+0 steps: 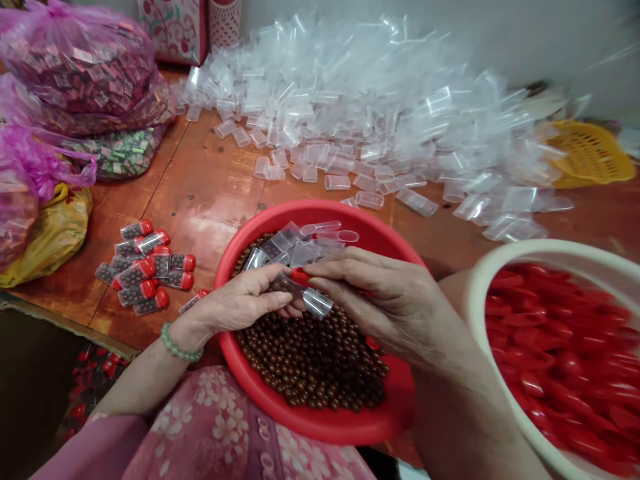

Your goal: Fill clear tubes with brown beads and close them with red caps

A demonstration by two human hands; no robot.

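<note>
Over the red basin (231,267) my left hand (245,297), with a green bead bracelet at its wrist, is closed on a clear plastic tube (283,283) with dark balls inside. A second clear tube (318,304) shows between my two hands; which hand bears it I cannot tell. My right hand (385,293) pinches a red cap (300,275) at the mouth of the held tube, its fingertips partly hidden. Beneath both hands lie many shiny brown balls (310,367), with loose clear tubes (295,243) at the basin's far side.
Capped, filled tubes (137,273) lie in a group left of the basin. A large heap of clear tubes (350,113) covers the back of the wooden table (165,167). At right, a cream tub (477,293) holds red caps (565,360). Stuffed plastic bags (85,67) stand at far left.
</note>
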